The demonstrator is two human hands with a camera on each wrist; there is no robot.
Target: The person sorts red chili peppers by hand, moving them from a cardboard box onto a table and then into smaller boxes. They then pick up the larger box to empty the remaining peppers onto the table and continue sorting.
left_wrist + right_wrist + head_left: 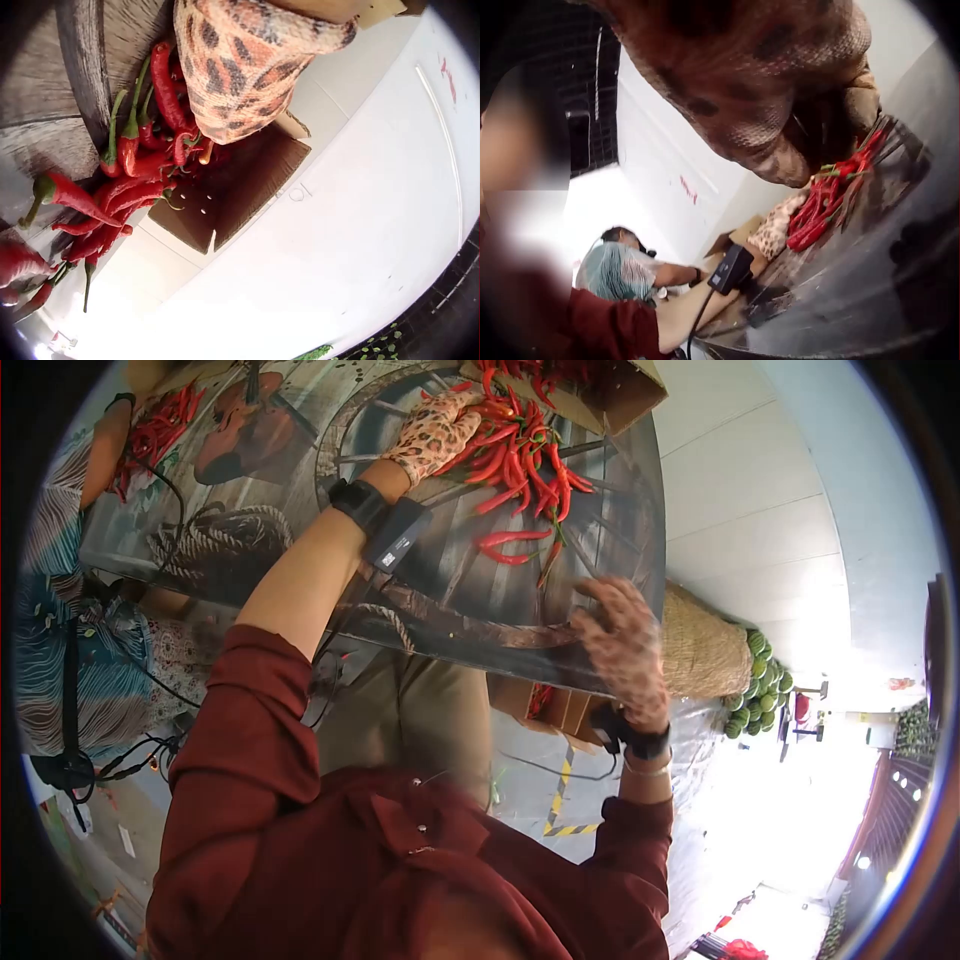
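Observation:
A loose pile of red chillies (520,460) with green stems lies on the printed tabletop. My left hand (432,438), in a spotted glove, rests against the pile's left side, fingers extended over it. In the left wrist view this glove (236,71) covers part of the chillies (135,157); its fingertips are not clear. My right hand (622,650), blurred, hovers by the table's near right edge, fingers apart and loosely bent, holding nothing visible. The right wrist view shows that glove (757,90) large, with the pile (832,195) beyond. A few chillies (512,545) lie nearer me.
An open cardboard box (625,398) with chillies stands at the far right of the table (450,610). Another chilli heap (160,435) lies at the far left, beside another person's arm (105,450). Below the near edge is a second box (575,712); a woven sack (705,645) stands right.

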